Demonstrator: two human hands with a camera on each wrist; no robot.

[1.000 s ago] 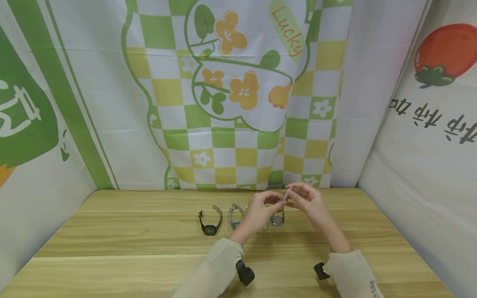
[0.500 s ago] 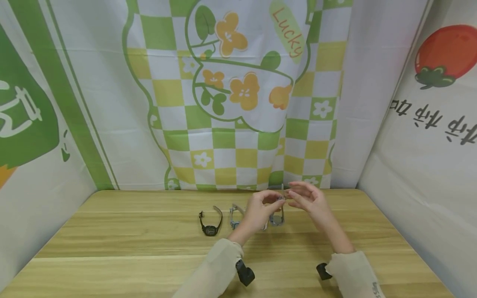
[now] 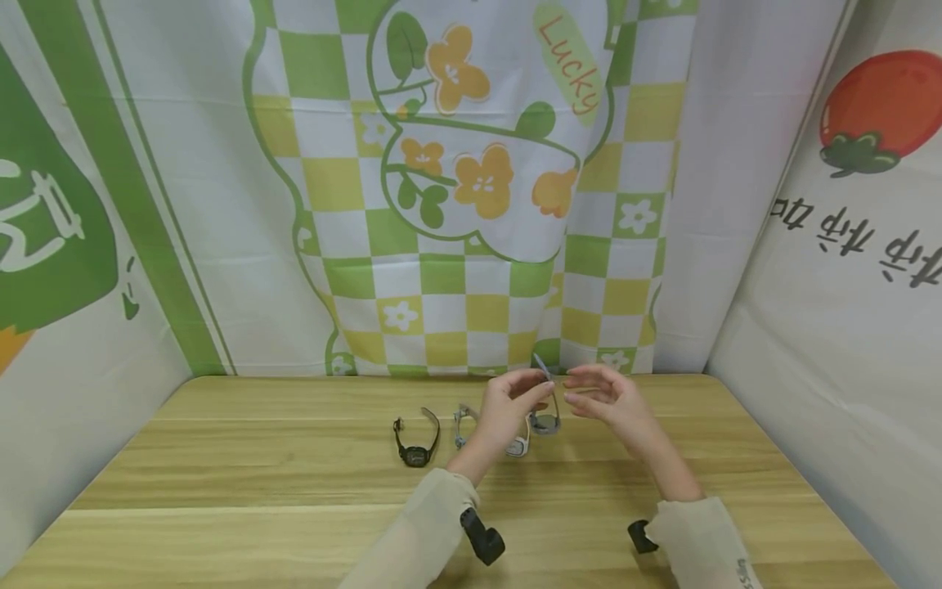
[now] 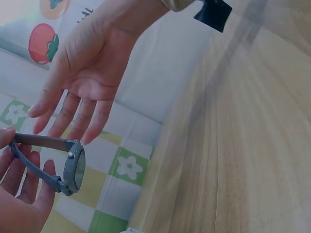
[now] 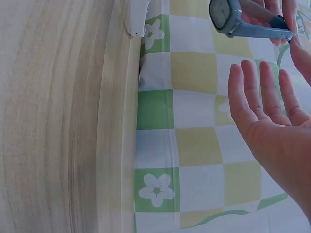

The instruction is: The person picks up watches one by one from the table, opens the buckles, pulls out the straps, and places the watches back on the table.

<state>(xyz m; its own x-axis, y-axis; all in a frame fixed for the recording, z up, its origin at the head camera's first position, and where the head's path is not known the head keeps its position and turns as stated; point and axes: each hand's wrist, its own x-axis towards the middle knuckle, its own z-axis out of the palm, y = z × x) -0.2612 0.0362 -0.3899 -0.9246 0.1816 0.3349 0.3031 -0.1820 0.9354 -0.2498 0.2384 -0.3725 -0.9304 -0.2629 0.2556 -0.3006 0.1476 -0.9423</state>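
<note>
My left hand (image 3: 508, 409) pinches a blue-grey wristwatch (image 4: 74, 167) by its strap, between thumb and fingers. The strap forms a loop, and the round watch case (image 5: 224, 15) hangs at its lower end, above the table. Close by on the right, my right hand (image 3: 607, 401) is held apart from the watch with its fingers loosely extended and nothing in them. Left of the hands a black watch (image 3: 415, 454) lies on the wooden table. A light blue watch (image 3: 462, 425) and a white watch (image 3: 518, 447) are partly hidden behind my left hand and wrist.
The wooden table (image 3: 257, 491) ends at the back against a checked green, yellow and white curtain (image 3: 456, 286). Pale printed cloth walls (image 3: 832, 327) stand at both sides. Both wrists wear black camera mounts (image 3: 482, 537).
My right fingers have come away from the strap and drawn back to the right. The left hand still pinches the watch, which has risen slightly; more of the white watch shows.
</note>
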